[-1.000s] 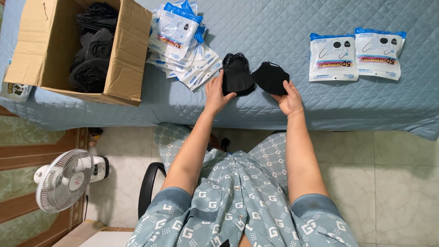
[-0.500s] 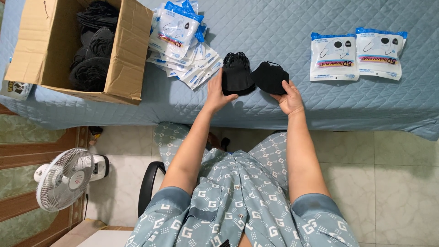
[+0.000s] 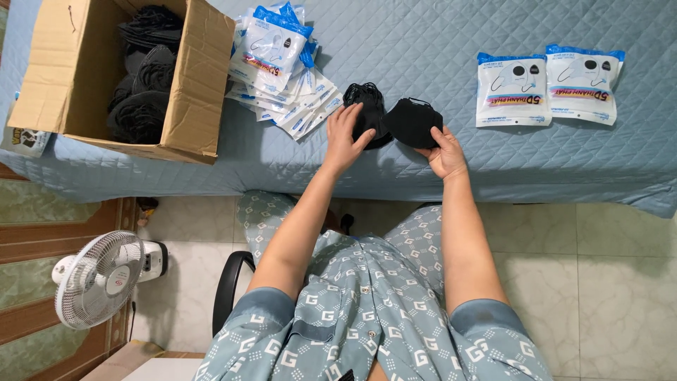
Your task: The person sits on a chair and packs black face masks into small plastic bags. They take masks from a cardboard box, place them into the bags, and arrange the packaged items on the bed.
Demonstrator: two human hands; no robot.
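My left hand [image 3: 345, 135] rests on a small stack of black face masks [image 3: 369, 107] lying on the blue quilted bed [image 3: 423, 42]. Its fingers press the stack's left side. My right hand [image 3: 444, 149] grips a single black mask [image 3: 412, 121] by its lower edge, just right of the stack and touching it. Both hands sit near the bed's front edge.
An open cardboard box [image 3: 190, 106] with more black masks [image 3: 141, 77] stands at the left. A heap of empty white-and-blue pouches [image 3: 278, 67] lies beside it. Two filled pouches [image 3: 546, 88] lie at the right. A white fan [image 3: 99, 279] stands on the floor, lower left.
My left hand has moved from beneath the stack to rest on top of it. The right hand and its mask have barely shifted.
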